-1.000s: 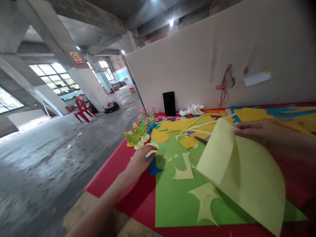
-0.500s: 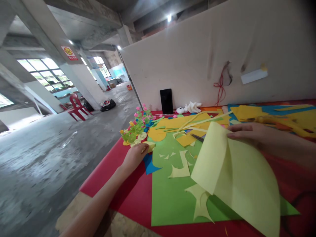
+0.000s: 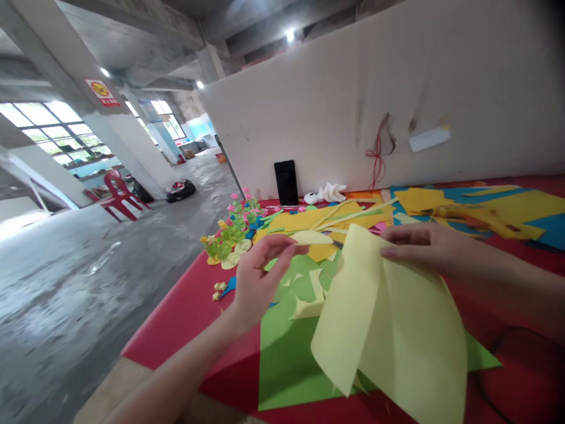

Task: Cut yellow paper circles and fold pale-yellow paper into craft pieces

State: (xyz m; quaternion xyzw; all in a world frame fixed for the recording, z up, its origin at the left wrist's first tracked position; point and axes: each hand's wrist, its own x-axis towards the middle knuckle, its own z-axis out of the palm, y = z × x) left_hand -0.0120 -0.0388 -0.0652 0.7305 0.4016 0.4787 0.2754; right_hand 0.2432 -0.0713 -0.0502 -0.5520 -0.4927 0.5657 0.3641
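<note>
My left hand [image 3: 267, 274] pinches a small rounded piece of pale yellow paper [image 3: 312, 238] between thumb and fingers, raised above the table. My right hand [image 3: 410, 244] grips the upper edge of a large pale yellow paper sheet [image 3: 415, 330], which is bent over and hangs down in front. Below lies a green sheet [image 3: 282, 377] with pale yellow paper scraps [image 3: 308, 307] on it. A scissor tip [image 3: 338, 243] partly shows behind the yellow sheet. Left of my left hand are small folded paper stars [image 3: 218, 290] and a blue paper scrap [image 3: 229, 287].
Small paper flowers [image 3: 241, 221] stand at the table's left edge. Yellow strips and sheets [image 3: 318, 219] lie at the back, near a black phone [image 3: 286, 182] leaning on the board [image 3: 318, 118]. An orange-yellow tool [image 3: 479, 219] lies far right on the red table covering [image 3: 176, 318].
My left hand has lifted the small yellow piece from the table's left side and moved right, towards the large sheet. My right hand still holds the sheet. The view has shifted slightly.
</note>
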